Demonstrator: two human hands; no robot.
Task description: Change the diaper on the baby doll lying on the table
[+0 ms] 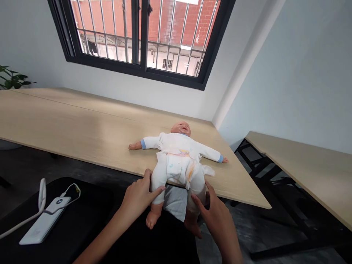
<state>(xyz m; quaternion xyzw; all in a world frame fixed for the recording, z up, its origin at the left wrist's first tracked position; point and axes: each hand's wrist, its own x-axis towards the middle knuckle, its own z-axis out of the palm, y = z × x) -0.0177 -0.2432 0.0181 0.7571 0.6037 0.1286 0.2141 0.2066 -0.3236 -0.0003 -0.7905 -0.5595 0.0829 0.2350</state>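
Note:
A baby doll point(178, 143) in a white outfit with blue cuffs lies on its back at the table's front edge, arms spread wide. Around its hips is a white diaper point(177, 167) with coloured print. Both legs hang over the edge toward me. My left hand point(143, 192) is closed round the doll's leg on the left, thumb across the front near the knee. On the other leg, my right hand point(213, 205) grips from the right side, with its thumb on the front. The undersides of the legs and some fingertips are hidden.
The doll rests on a long wooden table point(90, 124) against the wall under a barred window. A second table point(302, 157) stands at the right across a gap. A white power bank point(45, 220) with a cable lies on a black seat point(90, 205) at lower left.

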